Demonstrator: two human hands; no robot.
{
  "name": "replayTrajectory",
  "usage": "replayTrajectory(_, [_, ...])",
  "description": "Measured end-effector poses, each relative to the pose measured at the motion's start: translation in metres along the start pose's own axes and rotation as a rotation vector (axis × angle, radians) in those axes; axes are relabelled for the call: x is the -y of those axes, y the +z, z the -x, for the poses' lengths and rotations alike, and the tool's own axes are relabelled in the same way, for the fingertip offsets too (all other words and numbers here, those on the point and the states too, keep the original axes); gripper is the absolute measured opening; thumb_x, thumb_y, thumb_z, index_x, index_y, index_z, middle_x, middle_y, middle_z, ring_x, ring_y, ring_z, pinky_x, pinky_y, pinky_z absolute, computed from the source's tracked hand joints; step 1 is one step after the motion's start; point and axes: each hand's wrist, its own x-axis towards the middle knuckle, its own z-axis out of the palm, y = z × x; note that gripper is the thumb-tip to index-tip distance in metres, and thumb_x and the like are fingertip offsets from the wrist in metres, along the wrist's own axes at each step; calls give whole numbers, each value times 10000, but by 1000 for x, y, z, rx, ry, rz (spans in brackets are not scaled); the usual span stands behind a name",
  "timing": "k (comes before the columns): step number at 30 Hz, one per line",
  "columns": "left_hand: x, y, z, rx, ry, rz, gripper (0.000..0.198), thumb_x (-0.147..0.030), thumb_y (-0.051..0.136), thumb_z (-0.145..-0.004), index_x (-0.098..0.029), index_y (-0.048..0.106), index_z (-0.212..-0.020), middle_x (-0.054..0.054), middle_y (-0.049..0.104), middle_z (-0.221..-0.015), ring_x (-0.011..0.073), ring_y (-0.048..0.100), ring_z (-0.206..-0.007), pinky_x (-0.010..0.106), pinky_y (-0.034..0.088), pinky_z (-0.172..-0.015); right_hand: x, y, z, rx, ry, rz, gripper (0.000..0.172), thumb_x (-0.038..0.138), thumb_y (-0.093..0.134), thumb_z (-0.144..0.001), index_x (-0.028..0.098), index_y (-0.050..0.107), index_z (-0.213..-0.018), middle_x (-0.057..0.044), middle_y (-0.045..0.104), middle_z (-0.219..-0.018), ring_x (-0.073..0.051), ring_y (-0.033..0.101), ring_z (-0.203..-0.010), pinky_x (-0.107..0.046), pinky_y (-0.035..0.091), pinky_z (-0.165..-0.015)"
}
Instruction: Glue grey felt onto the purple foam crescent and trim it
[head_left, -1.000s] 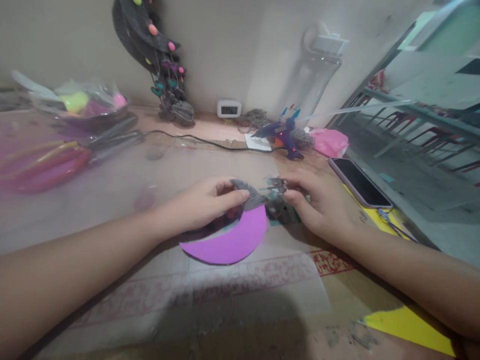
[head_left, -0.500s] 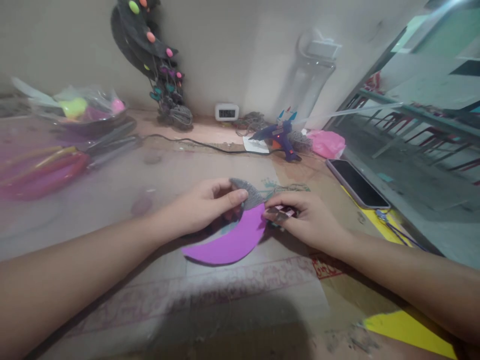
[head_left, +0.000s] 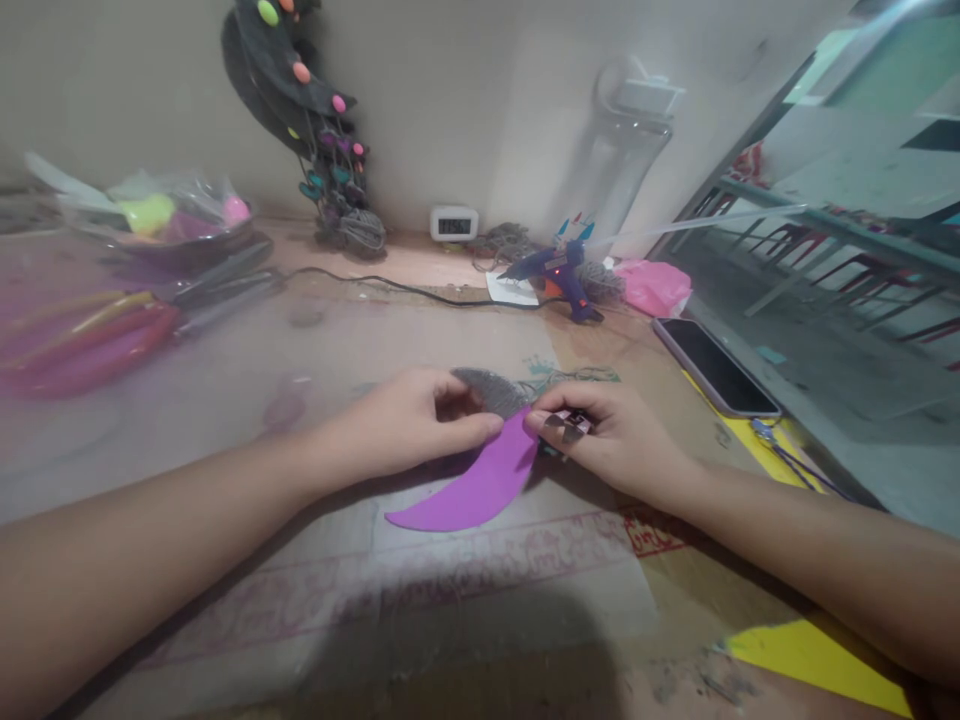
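Note:
A flat purple crescent (head_left: 469, 495), its upper end covered with wound grey yarn (head_left: 491, 390), is held just above the table. My left hand (head_left: 420, 415) is closed on it, the thumb lying across the inner edge beside the yarn. At the outer edge, where grey meets purple, the fingertips of my right hand (head_left: 607, 430) are pinched together. Whether they also grip a strand of yarn is too small to tell. A small dark and pink patterned thing (head_left: 574, 425) shows at my right fingers, partly hidden. Behind that hand lies loose grey-green yarn (head_left: 592, 374).
A blue glue gun (head_left: 562, 275) rests at the back, its dark cord (head_left: 420, 297) running left. A white digital clock (head_left: 454, 224) and a clear bottle (head_left: 619, 170) stand by the wall. Red-handled scissors (head_left: 142, 335) lie left, a phone (head_left: 716, 368) right. A decorated dark crescent (head_left: 262, 75) leans behind.
The purple crescent has turned slightly, its lower tip shifting right. My left thumb has slid right and down onto the purple part, and more of the grey-wound end shows above it.

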Motion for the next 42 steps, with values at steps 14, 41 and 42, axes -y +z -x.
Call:
replayTrajectory(14, [3,0,-1,10,12,21,315,-459,581,-816,-159,655,-753,-5,622,-610,109,515,-536,221,377,-492,2,-1,-2,2,44,-37,155,292,620,-811,176,654,-715,16,614,-632,-93,509,-570,-211,361,-528])
replayTrajectory(41, [-5,-2,0,30,-96,334,342,-442,506,-903,-167,532,-701,-31,537,-620,57,451,-463,172,335,-408,-1,0,-2,64,5,-40,165,303,602,-851,173,633,-754,17,614,-660,-94,528,-594,-210,379,-551])
replayTrajectory(42, [-5,-2,0,23,-95,340,342,-445,504,-903,-168,530,-705,-31,538,-622,57,448,-461,172,328,-402,-2,-1,-1,43,-7,-18,153,299,601,-851,173,624,-768,14,613,-674,-97,530,-602,-213,385,-558])
